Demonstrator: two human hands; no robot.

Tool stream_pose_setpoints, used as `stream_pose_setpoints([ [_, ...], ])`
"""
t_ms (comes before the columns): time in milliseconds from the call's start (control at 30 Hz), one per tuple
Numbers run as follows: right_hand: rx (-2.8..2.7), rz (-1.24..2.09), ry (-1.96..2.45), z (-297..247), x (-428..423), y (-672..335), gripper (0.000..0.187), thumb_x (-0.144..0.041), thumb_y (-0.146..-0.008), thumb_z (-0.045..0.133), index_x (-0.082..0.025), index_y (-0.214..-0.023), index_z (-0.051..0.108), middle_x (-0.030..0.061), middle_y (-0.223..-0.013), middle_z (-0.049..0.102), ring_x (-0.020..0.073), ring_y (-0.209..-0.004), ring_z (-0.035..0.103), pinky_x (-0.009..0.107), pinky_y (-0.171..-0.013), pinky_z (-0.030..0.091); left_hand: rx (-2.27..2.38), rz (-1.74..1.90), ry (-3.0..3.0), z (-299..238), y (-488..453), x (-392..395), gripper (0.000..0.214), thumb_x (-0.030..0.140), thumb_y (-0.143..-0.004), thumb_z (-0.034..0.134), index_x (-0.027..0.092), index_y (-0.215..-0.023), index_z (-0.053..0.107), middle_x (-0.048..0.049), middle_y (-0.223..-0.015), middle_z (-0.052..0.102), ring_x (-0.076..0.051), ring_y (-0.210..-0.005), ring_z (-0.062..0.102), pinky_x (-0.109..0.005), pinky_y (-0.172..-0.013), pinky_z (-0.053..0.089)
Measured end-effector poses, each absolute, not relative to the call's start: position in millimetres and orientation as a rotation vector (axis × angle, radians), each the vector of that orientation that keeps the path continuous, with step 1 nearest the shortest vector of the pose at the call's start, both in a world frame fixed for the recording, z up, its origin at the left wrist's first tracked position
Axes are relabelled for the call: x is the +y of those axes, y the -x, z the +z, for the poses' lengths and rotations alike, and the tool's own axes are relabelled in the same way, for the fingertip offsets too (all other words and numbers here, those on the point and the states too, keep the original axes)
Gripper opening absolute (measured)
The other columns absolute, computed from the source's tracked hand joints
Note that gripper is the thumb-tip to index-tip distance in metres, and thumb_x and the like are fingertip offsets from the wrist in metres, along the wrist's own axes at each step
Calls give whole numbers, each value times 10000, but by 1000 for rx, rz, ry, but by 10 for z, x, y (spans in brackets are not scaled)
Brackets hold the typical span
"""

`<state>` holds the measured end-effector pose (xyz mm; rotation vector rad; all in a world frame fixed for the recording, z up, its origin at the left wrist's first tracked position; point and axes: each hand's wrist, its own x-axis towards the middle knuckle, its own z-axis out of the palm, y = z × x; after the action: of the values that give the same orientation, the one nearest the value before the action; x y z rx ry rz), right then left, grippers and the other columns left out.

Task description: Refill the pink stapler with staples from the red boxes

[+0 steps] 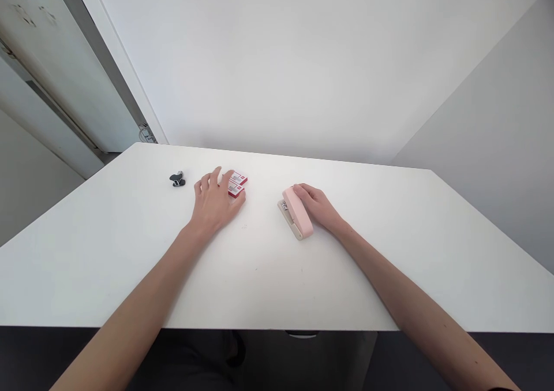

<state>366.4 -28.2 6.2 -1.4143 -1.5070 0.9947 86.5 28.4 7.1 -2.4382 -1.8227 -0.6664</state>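
My right hand (319,207) grips a pink stapler (298,213) from its right side, thumb on its upper end. The stapler lies tilted on its side on the table, its pale base facing left. To the left, my left hand (216,203) reaches over two small red-and-white boxes (237,184) with fingers spread. It partly covers them, and whether the fingertips touch them I cannot tell. The boxes lie side by side, close together.
A small black-and-silver object (177,178), perhaps a staple remover, lies left of my left hand. The white table (268,293) meets a white wall (281,62) at the back. Its front edge runs below my forearms.
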Motion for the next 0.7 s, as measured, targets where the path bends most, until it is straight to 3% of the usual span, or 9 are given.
stream_pose_setpoints([
  [100, -1510, 986, 1418, 50, -274, -3662, 528, -739, -994, 502, -243, -923, 667, 16, -961, 677, 201, -849, 554, 322, -738, 410, -1695, -616, 2523, 45, -891, 286, 573, 511, -1026, 437, 271, -1531, 561, -97, -1717, 415, -398, -1535, 376, -595, -1264, 244],
  [333, -1516, 968, 1420, 27, -272, -3668, 532, -744, -991, 504, -241, -896, 649, 11, -946, 670, 191, -832, 549, 315, -727, 413, -1697, -663, 2516, -27, -837, 353, 493, 473, -1046, 445, 304, -1454, 664, -40, -1613, 570, -369, -1509, 446, -563, -1254, 321],
  [700, -1525, 978, 1423, 51, -312, -3674, 554, -746, -1007, 482, -239, -798, 561, -9, -812, 559, 175, -745, 472, 314, -676, 372, -1830, -727, 2486, -2, -672, 450, 450, 363, -1056, 439, 219, -1395, 697, -89, -1594, 581, -333, -1488, 489, -538, -1227, 419],
])
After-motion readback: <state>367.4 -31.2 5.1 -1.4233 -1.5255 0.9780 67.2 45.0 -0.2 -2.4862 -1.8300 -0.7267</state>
